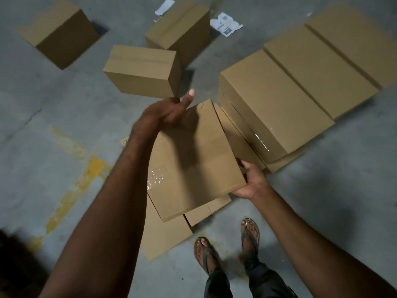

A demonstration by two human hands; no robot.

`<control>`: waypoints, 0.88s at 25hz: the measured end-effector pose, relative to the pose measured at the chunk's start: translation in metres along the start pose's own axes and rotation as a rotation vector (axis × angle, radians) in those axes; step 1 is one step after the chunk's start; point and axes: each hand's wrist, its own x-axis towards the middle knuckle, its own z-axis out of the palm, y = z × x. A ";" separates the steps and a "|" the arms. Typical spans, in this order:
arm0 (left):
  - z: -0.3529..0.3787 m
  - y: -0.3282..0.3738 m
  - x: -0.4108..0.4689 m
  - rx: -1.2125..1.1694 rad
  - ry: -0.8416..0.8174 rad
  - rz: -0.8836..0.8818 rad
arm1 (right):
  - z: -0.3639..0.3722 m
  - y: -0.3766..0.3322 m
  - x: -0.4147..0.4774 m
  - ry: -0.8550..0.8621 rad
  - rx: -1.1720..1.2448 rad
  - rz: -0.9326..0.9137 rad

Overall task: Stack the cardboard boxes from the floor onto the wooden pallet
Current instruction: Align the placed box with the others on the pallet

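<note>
I hold a cardboard box (pixel 193 168) in front of me, above the floor. My left hand (pixel 169 112) grips its far left corner, thumb raised. At the near right edge my right hand (pixel 251 181) supports the box from below. Clear tape shines on its near left side. To the right, a row of three boxes (pixel 300 87) stands side by side on top of a lower layer of boxes (pixel 240 136). The pallet itself is hidden under them. Three loose boxes lie on the floor: one ahead (pixel 144 69), one behind it (pixel 182 29), one at far left (pixel 62 33).
More cardboard (pixel 165 235) lies under the held box near my sandalled feet (pixel 227 244). Paper scraps (pixel 225 23) lie on the grey concrete floor at the back. Worn yellow paint marks (pixel 79 186) run along the floor on the left.
</note>
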 end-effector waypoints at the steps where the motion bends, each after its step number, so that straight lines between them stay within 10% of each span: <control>1: -0.002 -0.001 -0.006 -0.055 -0.024 -0.027 | -0.002 0.004 -0.001 -0.029 0.035 0.007; 12: 0.002 -0.098 -0.130 -0.476 -0.022 -0.318 | 0.030 0.010 -0.070 -0.272 -0.406 -0.367; 22: 0.010 -0.142 -0.270 -1.011 0.352 -0.050 | 0.048 0.049 -0.177 -0.492 -0.924 -0.786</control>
